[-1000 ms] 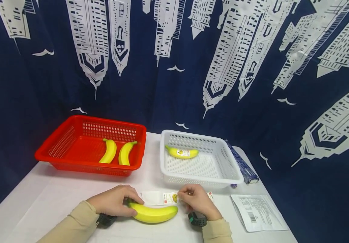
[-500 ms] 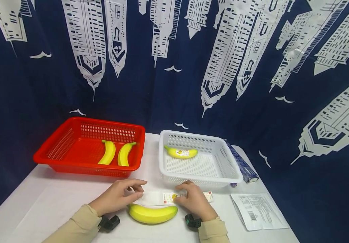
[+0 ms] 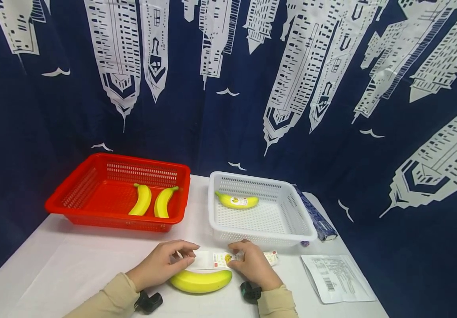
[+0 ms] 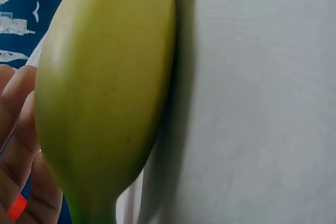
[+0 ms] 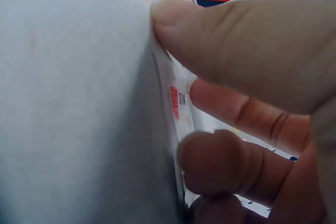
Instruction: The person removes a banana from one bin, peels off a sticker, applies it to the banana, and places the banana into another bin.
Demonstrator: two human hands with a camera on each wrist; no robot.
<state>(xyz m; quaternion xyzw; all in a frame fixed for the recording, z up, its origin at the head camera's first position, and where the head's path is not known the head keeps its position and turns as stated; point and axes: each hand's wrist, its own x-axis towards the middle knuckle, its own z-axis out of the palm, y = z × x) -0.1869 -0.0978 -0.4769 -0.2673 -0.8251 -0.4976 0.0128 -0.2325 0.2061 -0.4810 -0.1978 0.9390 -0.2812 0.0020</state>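
In the head view a yellow banana (image 3: 201, 282) lies crosswise near the front, with a strip of banana stickers (image 3: 206, 259) just behind it. My left hand (image 3: 162, 264) hovers by the strip's left end, thumb and fingers curved and apart; the banana's left tip is hidden beneath it. The left wrist view has the banana (image 4: 105, 77) large before the fingers (image 4: 23, 140). Over the strip's right part is my right hand (image 3: 254, 265); in the right wrist view its thumb (image 5: 220, 35) rests at the strip's edge, apart from the loosely bent fingers.
Two bananas lie in a red basket (image 3: 113, 217) at the back left. A white basket (image 3: 252, 236) beside it holds one banana with a label. Right of that are a dark blue packet (image 3: 319, 223) and a white printed pouch (image 3: 339, 280). A dark patterned cloth hangs behind.
My left hand has let go of the banana's left end and moved right toward the strip. My right hand's fingers have spread from their pinched pose and stay over the strip.
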